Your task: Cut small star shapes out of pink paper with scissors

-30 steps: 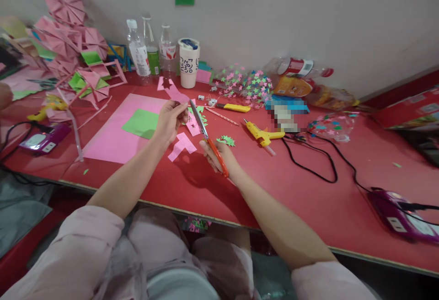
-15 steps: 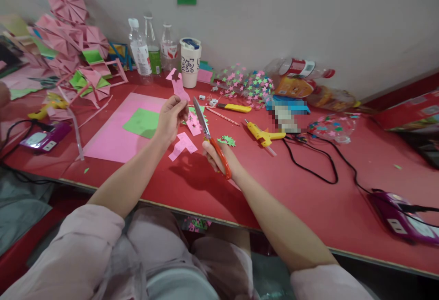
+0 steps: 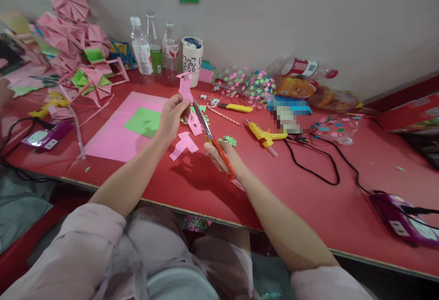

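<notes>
My left hand (image 3: 173, 116) pinches a jagged piece of pink paper (image 3: 185, 88) above the table. My right hand (image 3: 224, 157) is wrapped round the orange handles of a pair of scissors (image 3: 207, 128), whose blades point up toward the pink paper. The blade tips are close to my left fingertips; whether they touch the paper I cannot tell. Beneath my hands lie a cut pink scrap (image 3: 184, 146) and another pink piece (image 3: 195, 123) with a star-shaped hole. Small green paper stars (image 3: 228, 140) are heaped just beyond my right hand.
A yellow glue gun (image 3: 264, 134) and a yellow utility knife (image 3: 236, 107) lie to the right. Pink and green sheets (image 3: 109, 133) are on the left. Bottles and a white cup (image 3: 192, 62) stand by the wall. Black cords run to a purple power strip (image 3: 404, 217). Another person's hand shows far left.
The pink paper has turned in my left fingers and stands more upright. The scissor blades have come nearer to it. The whole view has shifted slightly.
</notes>
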Demonstrator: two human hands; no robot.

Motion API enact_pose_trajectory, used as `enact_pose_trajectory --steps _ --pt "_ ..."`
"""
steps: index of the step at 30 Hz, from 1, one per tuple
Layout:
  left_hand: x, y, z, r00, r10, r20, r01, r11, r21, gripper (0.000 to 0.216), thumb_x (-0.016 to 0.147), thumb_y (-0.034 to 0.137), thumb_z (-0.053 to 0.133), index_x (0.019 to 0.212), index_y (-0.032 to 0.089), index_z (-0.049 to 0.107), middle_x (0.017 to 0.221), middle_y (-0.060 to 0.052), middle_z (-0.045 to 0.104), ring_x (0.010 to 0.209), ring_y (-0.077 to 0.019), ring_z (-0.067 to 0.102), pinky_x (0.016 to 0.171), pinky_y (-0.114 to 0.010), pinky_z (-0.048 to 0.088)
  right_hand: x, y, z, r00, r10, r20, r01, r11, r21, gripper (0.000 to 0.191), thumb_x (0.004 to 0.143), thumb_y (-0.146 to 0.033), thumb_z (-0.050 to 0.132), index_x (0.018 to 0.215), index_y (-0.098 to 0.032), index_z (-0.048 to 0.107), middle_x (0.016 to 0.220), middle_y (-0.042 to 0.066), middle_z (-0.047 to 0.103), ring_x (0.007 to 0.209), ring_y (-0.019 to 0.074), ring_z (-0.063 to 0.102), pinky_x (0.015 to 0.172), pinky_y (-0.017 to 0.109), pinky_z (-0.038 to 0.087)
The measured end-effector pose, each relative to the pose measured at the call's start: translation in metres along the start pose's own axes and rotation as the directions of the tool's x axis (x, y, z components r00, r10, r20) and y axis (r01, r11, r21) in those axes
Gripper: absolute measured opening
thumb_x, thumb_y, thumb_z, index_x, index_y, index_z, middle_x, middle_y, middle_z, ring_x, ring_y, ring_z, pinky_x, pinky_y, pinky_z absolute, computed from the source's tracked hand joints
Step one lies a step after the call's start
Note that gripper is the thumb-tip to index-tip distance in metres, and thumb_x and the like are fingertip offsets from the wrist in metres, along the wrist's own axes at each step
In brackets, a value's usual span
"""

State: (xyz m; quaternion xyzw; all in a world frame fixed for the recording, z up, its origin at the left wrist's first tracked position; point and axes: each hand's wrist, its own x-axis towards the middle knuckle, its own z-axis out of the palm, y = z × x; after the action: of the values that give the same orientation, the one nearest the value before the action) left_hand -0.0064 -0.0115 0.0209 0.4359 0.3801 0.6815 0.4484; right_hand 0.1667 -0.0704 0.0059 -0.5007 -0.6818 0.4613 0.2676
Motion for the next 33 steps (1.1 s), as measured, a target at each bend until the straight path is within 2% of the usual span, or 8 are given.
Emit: enact_pose_trajectory --steps 8,12,17,22,27,33 --pt "-0.0004 0.0002 0.0004 0.998 0.02 0.057 -0.023 0.999 0.047 0.025 0.082 0.01 0.052 0.059 0.019 0.046 0.046 0.005 0.048 0.041 -0.0047 0.042 0.043 -0.019 0.033 -0.0006 -0.0018 -0.0015 1.0 -0.021 0.015 0.021 1.0 0.022 0.043 0.079 -0.059 0.052 0.064 -0.019 0.048 0.044 -0.006 0.037 0.039 0.0081 0.035 0.04 0.022 0.029" --pt "-0.0005 0.0017 0.0005 0.999 0.02 0.051 -0.023 0.998 0.065 0.025 0.082 0.013 0.054 0.059 0.019 0.046 0.046 0.006 0.048 0.04 -0.0042 0.041 0.043 -0.019 0.033 0.0001 -0.0013 -0.0018 0.999 -0.031 0.019 0.031 0.999 0.016 0.044 0.08 -0.06 0.052 0.064 -0.019 0.048 0.044 -0.006 0.038 0.039 0.0085 0.036 0.04 0.022 0.03" --pt "-0.0008 0.0031 0.0003 0.999 0.027 0.035 -0.03 0.995 0.091 0.026 0.081 0.008 0.052 0.057 0.018 0.046 0.045 0.005 0.048 0.038 -0.0036 0.041 0.042 -0.018 0.032 0.0017 0.0005 -0.0013 1.0 -0.017 0.013 0.017 1.0 0.023 0.046 0.08 -0.061 0.052 0.062 -0.019 0.048 0.042 -0.006 0.037 0.037 0.0084 0.035 0.039 0.022 0.029" --pt "-0.0006 0.0026 -0.0004 0.999 0.028 0.025 -0.031 0.994 0.102 0.025 0.08 0.01 0.054 0.057 0.018 0.046 0.044 0.006 0.049 0.037 -0.0026 0.042 0.041 -0.017 0.032 0.002 0.0003 -0.0005 1.0 0.005 0.021 -0.006 0.998 0.058 0.046 0.079 -0.062 0.054 0.061 -0.02 0.046 0.039 -0.007 0.035 0.033 0.0072 0.033 0.036 0.021 0.028" --pt "0.0008 0.0025 -0.0014 0.999 0.027 0.032 -0.031 0.991 0.132 0.023 0.078 0.012 0.055 0.058 0.017 0.045 0.045 0.007 0.049 0.037 -0.0015 0.042 0.04 -0.015 0.032 0.0024 0.0012 0.0001 1.0 -0.022 0.016 0.021 0.998 0.059 0.048 0.079 -0.063 0.053 0.061 -0.019 0.046 0.038 -0.007 0.035 0.032 0.0064 0.032 0.034 0.02 0.027" --pt "0.0028 -0.0014 -0.0048 0.997 -0.002 0.078 -0.003 0.998 0.064 0.017 0.078 0.018 0.056 0.063 0.017 0.05 0.049 0.006 0.053 0.039 -0.0024 0.045 0.04 -0.016 0.035 0.0034 0.0001 -0.0002 0.996 0.068 0.055 -0.075 0.985 0.152 0.049 0.081 -0.065 0.051 0.061 -0.02 0.043 0.035 -0.009 0.031 0.028 0.0054 0.026 0.03 0.02 0.025"
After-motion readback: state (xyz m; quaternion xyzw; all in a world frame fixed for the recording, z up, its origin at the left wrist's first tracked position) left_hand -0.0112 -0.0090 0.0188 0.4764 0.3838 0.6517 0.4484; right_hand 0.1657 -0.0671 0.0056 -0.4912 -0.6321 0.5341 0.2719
